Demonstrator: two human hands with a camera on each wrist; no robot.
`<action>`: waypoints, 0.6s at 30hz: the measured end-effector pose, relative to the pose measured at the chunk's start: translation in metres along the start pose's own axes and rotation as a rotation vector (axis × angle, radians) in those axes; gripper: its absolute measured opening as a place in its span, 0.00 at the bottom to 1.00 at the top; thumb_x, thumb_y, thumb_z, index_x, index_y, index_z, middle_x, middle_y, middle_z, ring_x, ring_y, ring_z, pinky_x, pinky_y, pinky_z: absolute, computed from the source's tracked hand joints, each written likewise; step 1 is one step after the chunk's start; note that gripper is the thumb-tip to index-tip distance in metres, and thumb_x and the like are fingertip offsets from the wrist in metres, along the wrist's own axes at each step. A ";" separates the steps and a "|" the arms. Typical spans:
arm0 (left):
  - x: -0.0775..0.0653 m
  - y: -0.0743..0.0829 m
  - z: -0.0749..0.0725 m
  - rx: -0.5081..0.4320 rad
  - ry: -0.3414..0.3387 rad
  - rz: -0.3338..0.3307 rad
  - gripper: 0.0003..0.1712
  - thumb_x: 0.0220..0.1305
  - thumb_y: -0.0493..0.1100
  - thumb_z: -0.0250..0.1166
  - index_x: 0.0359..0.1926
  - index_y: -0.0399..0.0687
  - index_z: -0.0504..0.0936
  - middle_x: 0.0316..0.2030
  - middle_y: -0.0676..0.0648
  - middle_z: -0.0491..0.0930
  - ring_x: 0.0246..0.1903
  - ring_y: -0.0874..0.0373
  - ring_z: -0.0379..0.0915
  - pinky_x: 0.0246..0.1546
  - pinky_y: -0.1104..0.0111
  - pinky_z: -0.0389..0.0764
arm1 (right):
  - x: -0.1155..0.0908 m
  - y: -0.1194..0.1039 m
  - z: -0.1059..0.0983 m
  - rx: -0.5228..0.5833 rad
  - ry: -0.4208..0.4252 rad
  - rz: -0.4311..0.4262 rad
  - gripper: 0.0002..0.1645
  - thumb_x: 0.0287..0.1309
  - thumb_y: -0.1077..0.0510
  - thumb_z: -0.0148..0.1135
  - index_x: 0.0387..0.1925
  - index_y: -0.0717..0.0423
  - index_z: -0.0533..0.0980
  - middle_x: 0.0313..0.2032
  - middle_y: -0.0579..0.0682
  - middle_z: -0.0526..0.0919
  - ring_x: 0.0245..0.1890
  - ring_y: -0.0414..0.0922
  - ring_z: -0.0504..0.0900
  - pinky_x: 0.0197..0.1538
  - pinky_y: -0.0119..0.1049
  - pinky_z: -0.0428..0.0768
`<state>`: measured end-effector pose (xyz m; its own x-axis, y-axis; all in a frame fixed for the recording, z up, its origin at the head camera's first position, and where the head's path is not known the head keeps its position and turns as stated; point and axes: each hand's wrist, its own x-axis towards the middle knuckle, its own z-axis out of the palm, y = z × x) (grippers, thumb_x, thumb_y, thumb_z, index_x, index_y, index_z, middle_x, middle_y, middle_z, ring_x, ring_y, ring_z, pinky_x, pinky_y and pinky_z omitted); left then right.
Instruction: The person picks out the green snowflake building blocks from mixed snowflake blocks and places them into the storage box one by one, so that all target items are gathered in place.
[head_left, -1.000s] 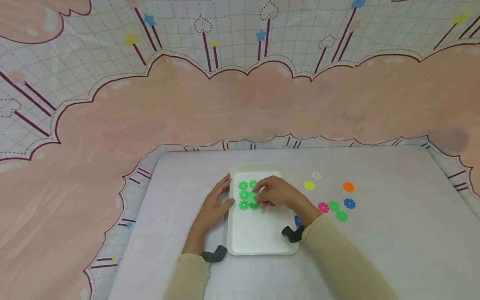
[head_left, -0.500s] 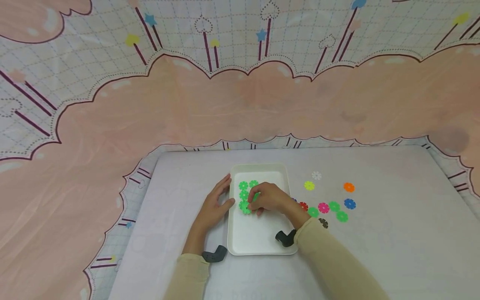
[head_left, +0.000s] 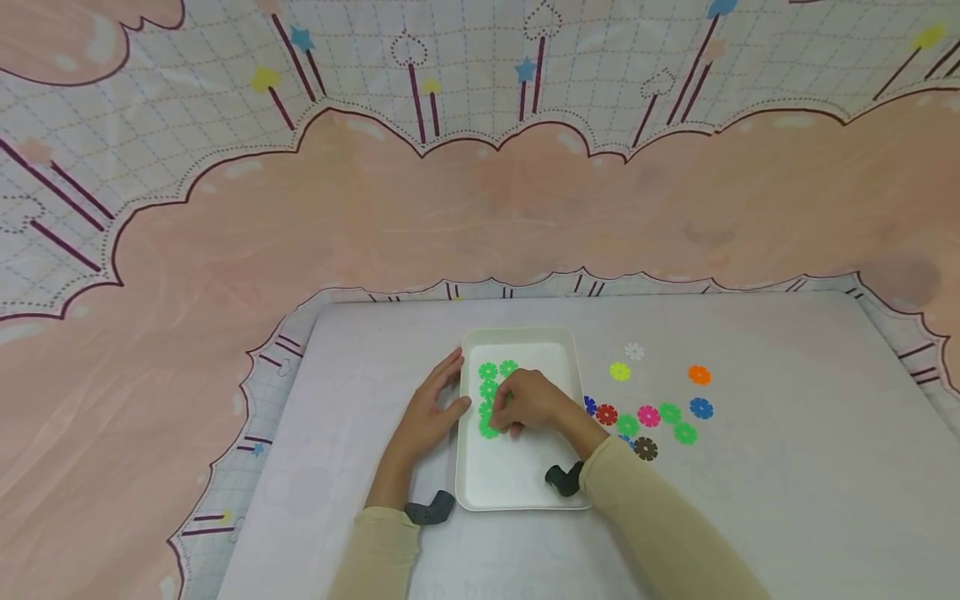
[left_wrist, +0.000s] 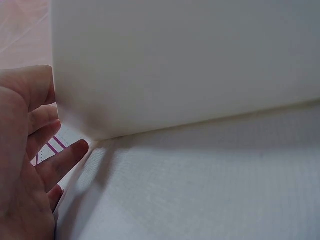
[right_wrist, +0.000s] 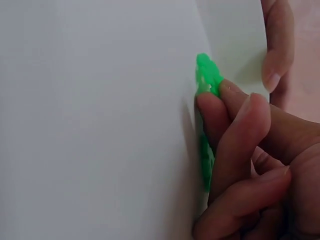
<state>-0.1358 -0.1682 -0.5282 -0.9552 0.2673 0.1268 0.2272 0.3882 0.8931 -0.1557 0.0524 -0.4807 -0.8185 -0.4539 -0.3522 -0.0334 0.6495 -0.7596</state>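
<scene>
Green flower-shaped disc (right_wrist: 207,75) sits between the thumb and forefinger of the right hand (head_left: 532,400), the two clamped together on it; whether it touches the floor of the white tray (head_left: 525,475) beneath them, I cannot tell. The remaining fingers of that hand bend in beside the pinch (the wrist view shows this best). Just beyond the pinching tips, toward the tray's far end, other green discs (head_left: 488,371) lie flat, partly covered by the right hand. To the left of those tips, the left hand (head_left: 426,417) rests at the tray's left side, its thumb and fingers spread apart. Right of the right fingers, past the tray's edge, a red disc (head_left: 607,414), a pink disc (head_left: 648,416) and three loose green discs (head_left: 686,432) lie on the white tabletop (head_left: 787,483). A brown disc (head_left: 646,448) lies near the right sleeve (head_left: 660,517). Farther from the fingers are a yellow disc (head_left: 620,372), a white disc (head_left: 634,351), an orange disc (head_left: 700,375) and a blue disc (head_left: 702,407).
</scene>
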 end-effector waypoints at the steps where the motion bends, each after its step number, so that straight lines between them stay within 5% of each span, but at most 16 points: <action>1: 0.000 0.000 0.000 0.001 -0.001 -0.003 0.38 0.66 0.36 0.65 0.75 0.47 0.66 0.79 0.59 0.58 0.76 0.52 0.60 0.79 0.47 0.53 | 0.000 0.000 0.001 0.002 -0.003 -0.003 0.07 0.52 0.57 0.77 0.25 0.49 0.85 0.19 0.46 0.84 0.17 0.41 0.83 0.30 0.31 0.78; 18: 0.001 0.000 0.000 -0.008 -0.006 -0.014 0.37 0.66 0.36 0.65 0.75 0.46 0.66 0.78 0.60 0.58 0.76 0.54 0.60 0.79 0.49 0.53 | 0.000 0.002 0.004 -0.006 -0.001 -0.051 0.08 0.50 0.60 0.79 0.23 0.51 0.84 0.16 0.44 0.84 0.16 0.40 0.83 0.27 0.30 0.77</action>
<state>-0.1366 -0.1682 -0.5280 -0.9572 0.2669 0.1119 0.2123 0.3850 0.8982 -0.1535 0.0516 -0.4841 -0.8153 -0.4871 -0.3131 -0.0787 0.6289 -0.7734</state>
